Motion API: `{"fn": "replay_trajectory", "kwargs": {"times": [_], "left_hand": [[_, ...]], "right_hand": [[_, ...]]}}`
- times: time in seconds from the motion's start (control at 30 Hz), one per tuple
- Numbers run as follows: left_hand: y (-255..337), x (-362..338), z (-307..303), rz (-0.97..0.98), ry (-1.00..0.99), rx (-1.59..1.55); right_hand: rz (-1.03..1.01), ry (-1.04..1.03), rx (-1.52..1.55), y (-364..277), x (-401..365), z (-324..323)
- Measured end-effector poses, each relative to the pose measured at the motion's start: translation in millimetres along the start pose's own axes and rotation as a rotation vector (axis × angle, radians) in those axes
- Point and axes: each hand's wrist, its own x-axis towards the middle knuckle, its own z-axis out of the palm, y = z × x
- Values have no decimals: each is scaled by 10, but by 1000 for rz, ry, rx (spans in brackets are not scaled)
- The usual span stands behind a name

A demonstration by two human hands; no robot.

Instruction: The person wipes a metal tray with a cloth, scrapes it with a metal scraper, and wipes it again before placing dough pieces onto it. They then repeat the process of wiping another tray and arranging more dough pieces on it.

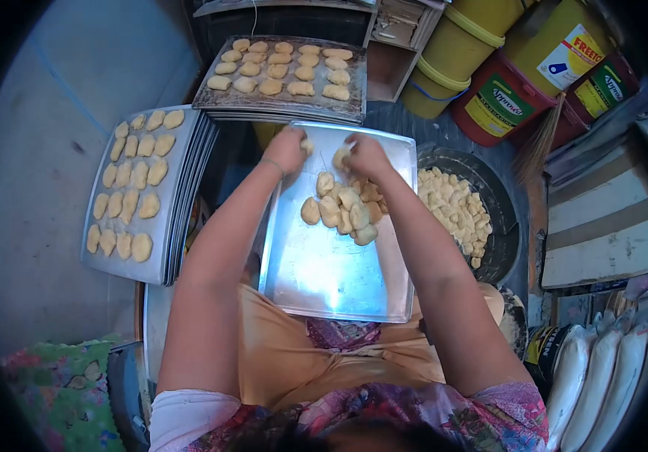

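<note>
Likely laying dough pieces toward twelve o'clock on the tray; pinching one each in left grip and right grip; probably needing gentle release next

Left arm angles far and rightward; right arm mirrors it, angling far and leftward, elbows slightly bent! Left hand and right hand face each other, apart, fingers curled inward.

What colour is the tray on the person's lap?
The tray is shiny silver, best seen in the head view, the only one here.
</note>
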Motion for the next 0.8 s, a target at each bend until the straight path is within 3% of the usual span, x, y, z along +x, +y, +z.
{"fn": "replay_trajectory", "kwargs": {"times": [0.1,0.2,0.3,0.43,0.53,0.63,0.73,0.8], "left_hand": [[-12,221,108,-29,152,-69],[-58,276,508,-50,216,-94],[-49,257,513,-72,149,-91],[-122,239,404,-114,101,-134],[-11,166,403,-139,179,-109],[89,134,466,38,326,31],[227,107,513,255,339,83],[306,93,529,352,186,222]], "right_hand": [[39,214,92,-110,172,-88],[-19,98,-154,111,274,53],[-78,238,-161,-247,-78,7],[-345,-182,-123,-278,-448,265],[-289,-114,176,-129,-304,204],[142,95,449,-173,-223,-162],[-35,413,205,305,-12,-103],[-59,320,2,465,-90,-114]]}}
